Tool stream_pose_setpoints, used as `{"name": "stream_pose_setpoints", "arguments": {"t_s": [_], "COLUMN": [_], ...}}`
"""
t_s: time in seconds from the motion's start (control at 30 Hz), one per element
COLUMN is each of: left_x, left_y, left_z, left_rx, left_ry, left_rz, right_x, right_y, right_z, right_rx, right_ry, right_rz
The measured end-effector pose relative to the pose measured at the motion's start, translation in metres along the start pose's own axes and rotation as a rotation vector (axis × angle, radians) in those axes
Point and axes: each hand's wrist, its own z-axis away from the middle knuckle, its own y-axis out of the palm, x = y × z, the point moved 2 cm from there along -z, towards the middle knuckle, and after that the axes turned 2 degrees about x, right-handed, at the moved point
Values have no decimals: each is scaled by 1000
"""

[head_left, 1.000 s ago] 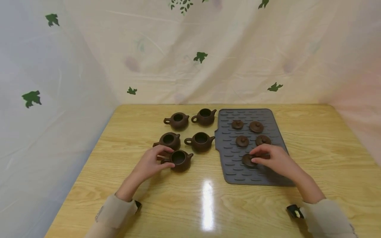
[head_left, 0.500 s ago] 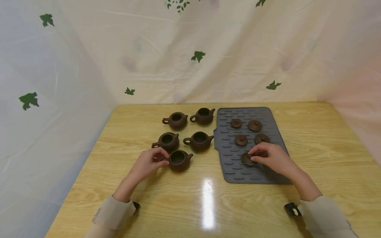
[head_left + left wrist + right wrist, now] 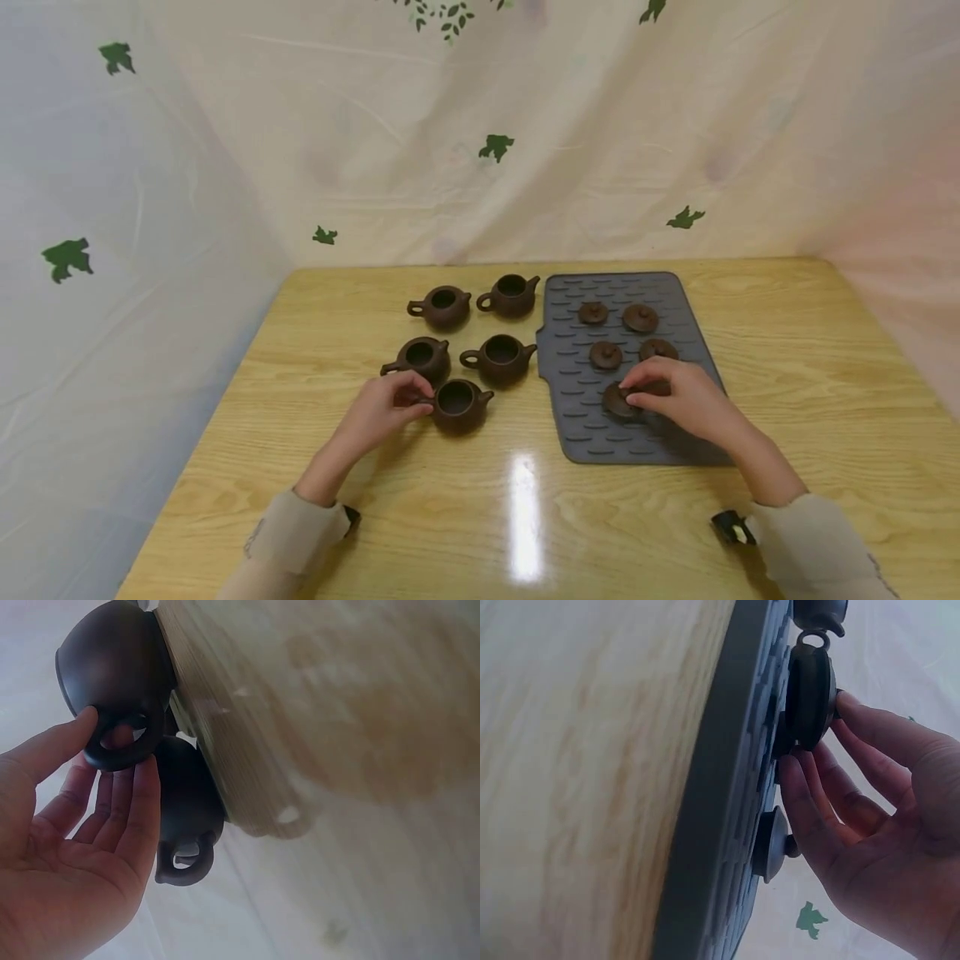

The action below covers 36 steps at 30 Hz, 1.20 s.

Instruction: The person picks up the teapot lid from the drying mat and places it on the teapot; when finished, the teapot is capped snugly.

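Observation:
My left hand [image 3: 375, 415] pinches the looped handle [image 3: 112, 759] of the nearest dark brown teapot [image 3: 461, 417], which stands without a lid on the table, spout pointing right. In the left wrist view the thumb lies on one side of the handle and fingers on the other. On the grey ridged mat [image 3: 592, 450], my right hand [image 3: 693, 404] pinches the knob of the nearest round brown lid [image 3: 616, 405]. The right wrist view shows the thumb at the knob and fingertips under the edge of this lid [image 3: 810, 697], tilted close over the mat.
Behind the front teapot stand several more lidless ones, among them a left teapot [image 3: 420, 360], a middle teapot [image 3: 501, 362] and a back teapot [image 3: 442, 310]. Several other lids, such as a small lid [image 3: 606, 357], lie on the mat. A patterned curtain [image 3: 390, 167] encloses the table.
My left hand has slid back from the front teapot's body to its handle, and the teapot has shifted slightly right. The right hand stays at the nearest lid.

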Motion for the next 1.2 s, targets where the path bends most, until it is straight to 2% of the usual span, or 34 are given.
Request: {"name": "stream_pose_setpoints", "arguments": {"t_s": [0.43, 1.2], "left_x": [-1, -1], "left_y": [3, 4], "left_z": [-4, -3], "left_rx": [11, 29], "left_ry": [-31, -61], "left_rz": [-15, -14], "right_x": [14, 31], "right_y": [1, 18], "right_z": [-6, -23], "right_rx": [15, 21], "right_ry": [-18, -51], "right_rz": [-10, -79]}}
